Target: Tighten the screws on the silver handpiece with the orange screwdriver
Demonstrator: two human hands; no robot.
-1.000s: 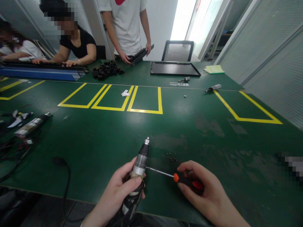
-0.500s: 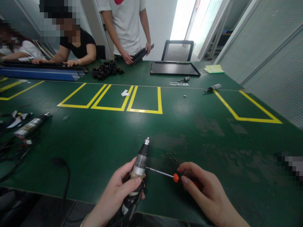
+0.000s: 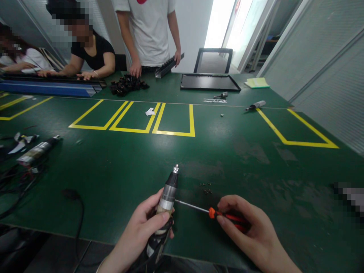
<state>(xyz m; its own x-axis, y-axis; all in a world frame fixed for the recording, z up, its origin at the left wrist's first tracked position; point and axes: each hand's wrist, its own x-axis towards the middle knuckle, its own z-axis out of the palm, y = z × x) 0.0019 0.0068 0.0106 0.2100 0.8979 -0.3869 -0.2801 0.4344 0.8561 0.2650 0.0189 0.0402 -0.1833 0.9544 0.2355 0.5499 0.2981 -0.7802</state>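
My left hand (image 3: 150, 223) is wrapped round an electric screwdriver (image 3: 167, 199), a silver and black cylinder that tilts up with its metal nose away from me. In my right hand (image 3: 244, 227) is a screwdriver (image 3: 212, 213) with a red and black handle, gripped between thumb and fingers. Its thin shaft points left, and the tip meets the side of the electric screwdriver's silver body. Part of the red handle is hidden by my fingers. Just beyond the shaft, several small screws (image 3: 207, 191) lie on the green table (image 3: 113, 174).
A second electric screwdriver (image 3: 38, 149) lies among cables at left, near a black plug (image 3: 71, 194). Yellow tape (image 3: 173, 133) marks the table. Across it, a person (image 3: 148, 34) stands by a heap of black parts (image 3: 127, 84). A black tray (image 3: 210, 82) lies at the back.
My right fingers have shifted back along the red handle, showing more of it. Across the table, the standing person's one hand has moved from the black strip to the heap of parts.
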